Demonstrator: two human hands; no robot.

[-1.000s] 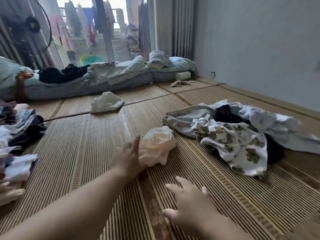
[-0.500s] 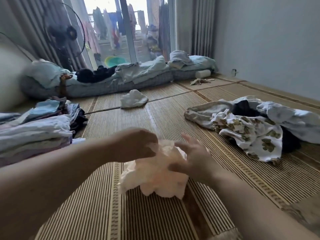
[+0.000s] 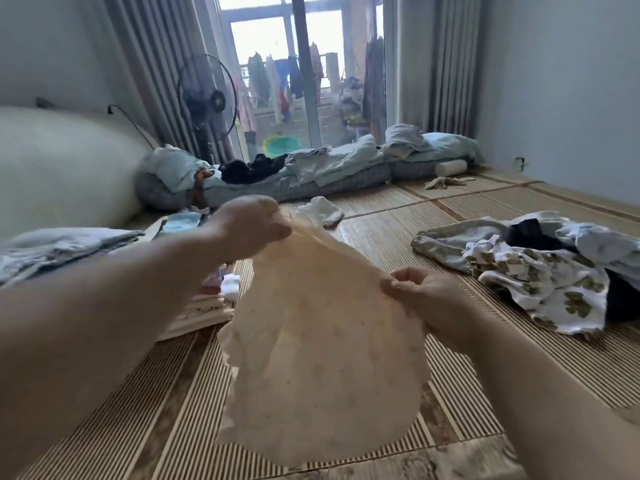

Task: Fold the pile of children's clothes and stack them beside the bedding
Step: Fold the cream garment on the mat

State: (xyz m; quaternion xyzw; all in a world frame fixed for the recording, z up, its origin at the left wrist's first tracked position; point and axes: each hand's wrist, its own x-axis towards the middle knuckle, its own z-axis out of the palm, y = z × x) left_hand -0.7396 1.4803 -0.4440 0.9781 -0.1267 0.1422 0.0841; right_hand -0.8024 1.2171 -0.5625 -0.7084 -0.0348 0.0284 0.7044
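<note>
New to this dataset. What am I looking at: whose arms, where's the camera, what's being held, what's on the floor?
There is no robot here: these are a person's two bare arms. Every picture comes from one wide-angle camera worn on the person's head, looking forward and down. The left hand and right hand each pinch an edge of a thin peach garment, holding it spread above the woven floor mat. On the mat to the right lies an unfolded pile of clothes. To the left are folded stacks. A small white piece lies farther off, in front of the bedding by the window.
</note>
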